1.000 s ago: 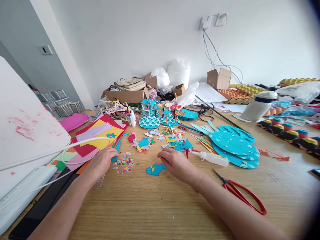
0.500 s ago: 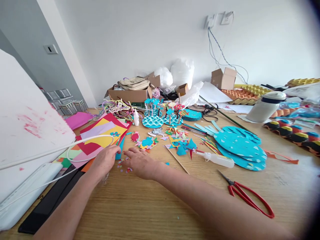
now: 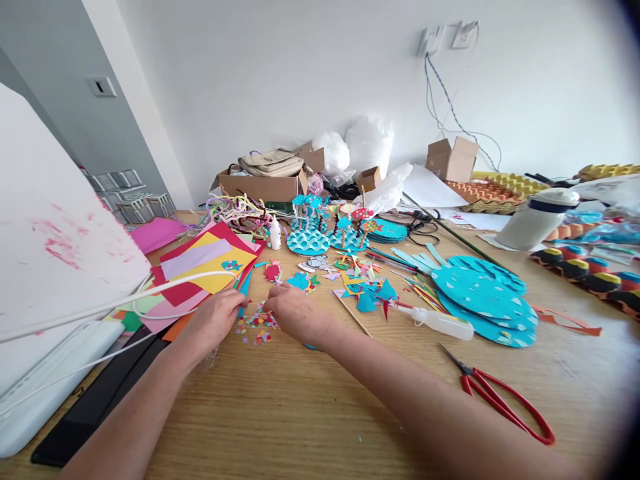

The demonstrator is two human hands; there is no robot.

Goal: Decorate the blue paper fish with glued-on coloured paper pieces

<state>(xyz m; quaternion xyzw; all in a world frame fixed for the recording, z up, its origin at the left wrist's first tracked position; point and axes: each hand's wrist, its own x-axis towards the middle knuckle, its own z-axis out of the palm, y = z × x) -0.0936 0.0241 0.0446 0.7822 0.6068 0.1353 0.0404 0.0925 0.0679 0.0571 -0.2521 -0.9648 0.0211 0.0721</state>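
Wooden table (image 3: 280, 413): colored paper dots (image 3: 260, 319), scissors (image 3: 469, 371), toppled squeeze bottle (image 3: 446, 324).

Showed red-handled scissors (image 3: 473, 371), with pale-flecked turquoise discs (image 3: 475, 287) beyond them and red, yellow and purple paper dots (image 3: 259, 320) left of them.

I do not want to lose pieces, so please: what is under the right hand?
A blue sliver shows along the lower edge of the right hand, and small coloured dots lie next to its fingers. The rest is covered, so I cannot tell what lies there.

multicoloured paper dots (image 3: 262, 320), loosely scattered
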